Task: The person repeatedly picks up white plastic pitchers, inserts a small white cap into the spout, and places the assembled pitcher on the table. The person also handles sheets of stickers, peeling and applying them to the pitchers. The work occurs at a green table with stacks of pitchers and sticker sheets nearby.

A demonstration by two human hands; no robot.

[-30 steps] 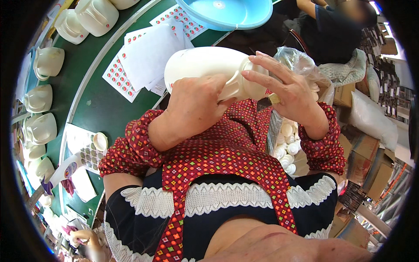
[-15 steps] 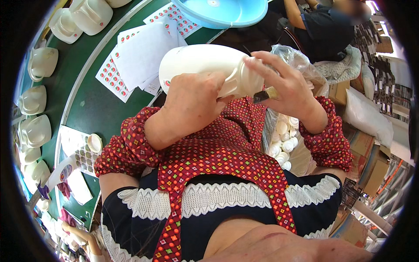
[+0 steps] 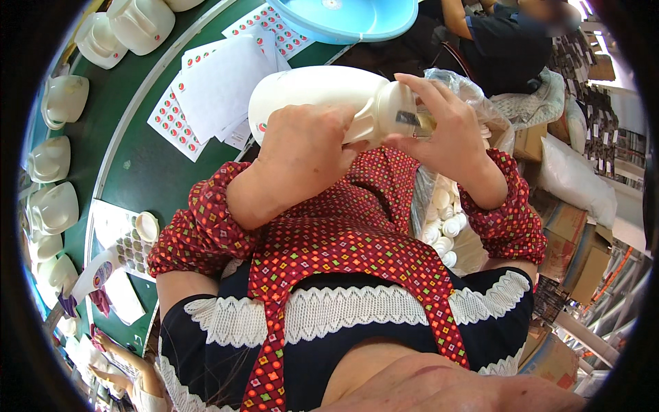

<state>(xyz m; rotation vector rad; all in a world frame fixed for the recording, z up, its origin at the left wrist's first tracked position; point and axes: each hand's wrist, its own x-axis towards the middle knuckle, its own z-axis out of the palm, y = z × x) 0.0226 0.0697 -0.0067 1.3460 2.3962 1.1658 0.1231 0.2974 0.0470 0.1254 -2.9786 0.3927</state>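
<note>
My left hand (image 3: 302, 154) is closed around the handle of a white plastic bottle (image 3: 309, 93), which lies on its side in front of me, its neck toward the right. A small red and green sticker shows near its base. The fingers of my right hand (image 3: 456, 130) span the white screw cap (image 3: 395, 103) at the neck, index finger on the far rim and thumb on the near one. Against the cap's end, under my right fingers, sits a small dark flat piece (image 3: 406, 118) with a tan part; its kind I cannot make out.
Sticker sheets (image 3: 175, 120) and white paper lie on the green table (image 3: 130, 158) at left. A blue basin (image 3: 343, 17) stands at the far side. Several white bottles (image 3: 55, 206) line the left edge. White caps (image 3: 443, 226) fill a plastic bag at right. A person (image 3: 508, 55) sits far right.
My right hand has turned around the cap: its thumb has come to the near rim and the small dark piece has shifted up against the cap's end. The left hand keeps its hold.
</note>
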